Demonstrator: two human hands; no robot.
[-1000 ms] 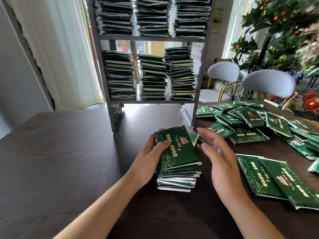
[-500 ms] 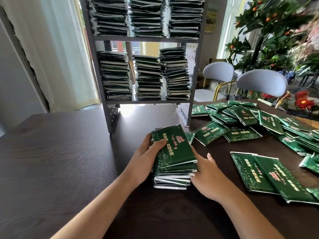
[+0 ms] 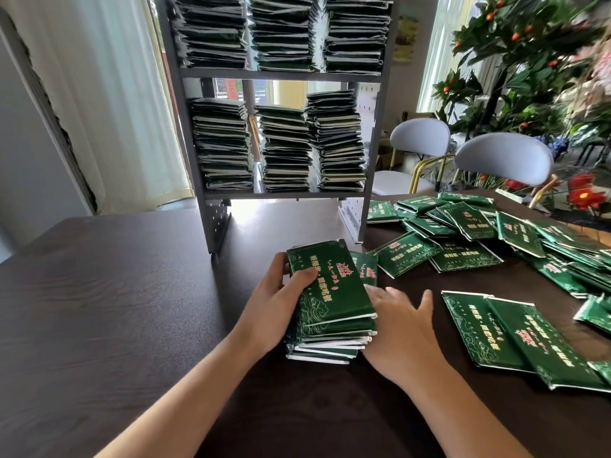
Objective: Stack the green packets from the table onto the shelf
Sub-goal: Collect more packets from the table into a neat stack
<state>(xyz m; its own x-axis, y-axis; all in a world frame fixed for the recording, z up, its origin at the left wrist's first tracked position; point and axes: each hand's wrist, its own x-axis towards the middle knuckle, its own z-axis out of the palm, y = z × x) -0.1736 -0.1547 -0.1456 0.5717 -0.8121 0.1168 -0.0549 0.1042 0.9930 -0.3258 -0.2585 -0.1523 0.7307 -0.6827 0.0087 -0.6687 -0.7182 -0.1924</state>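
A stack of green packets point(image 3: 334, 292) stands on the dark table point(image 3: 115, 292) in front of me. My left hand point(image 3: 274, 302) grips its left side, thumb over the top packet. My right hand point(image 3: 400, 328) lies against the stack's right side, fingers spread and blurred. Loose green packets point(image 3: 463, 233) are scattered to the right, and two more packets point(image 3: 515, 335) lie near my right hand. The grey shelf point(image 3: 284, 74) behind holds three piles of packets point(image 3: 284, 150) on its lower level and more above.
Two pale chairs point(image 3: 502, 157) stand at the table's far right edge. A plant with orange fruit and red flowers point(image 3: 529, 61) fills the right background. White curtains point(image 3: 109, 94) hang at the left. The shelf's legs rest on the table.
My right hand came in against the stack's right side, then its fingers spread and lifted slightly. The left hand kept its grip on the stack.
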